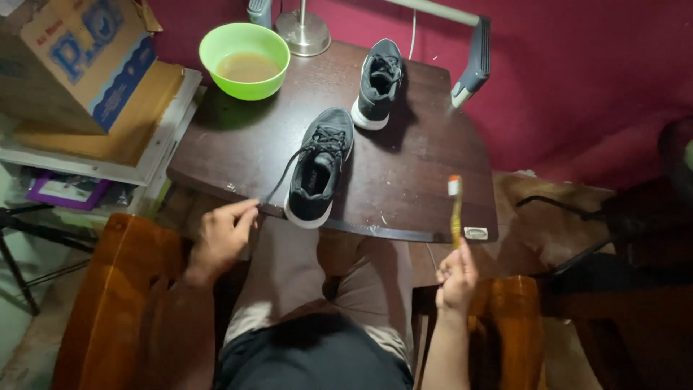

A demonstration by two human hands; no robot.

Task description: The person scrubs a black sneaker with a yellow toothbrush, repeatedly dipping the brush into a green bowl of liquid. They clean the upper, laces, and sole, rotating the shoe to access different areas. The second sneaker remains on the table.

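Shoelace (281, 177), thin and dark, pinched in left hand (220, 235) at the near edge of the wooden table (419, 166), running up to the nearer black mesh shoe (317, 170). Far left of the table, tan cardboard box (76, 58) with blue print on a shelf. On the table's back left, glossy green bowl (244, 58) of cloudy liquid; second shoe (379, 83) behind. At the table's right front, yellow toothbrush (455, 209) upright, gripped by right hand (456, 278).

- Near shoe (316, 170), 12 o'clock from the left hand (220, 238): black, white sole.
- Bowl (244, 59): bright green, brownish liquid.
- Toothbrush (455, 209): yellow handle.
- Table (411, 166): dark brown.
- Wall (577, 65): maroon.
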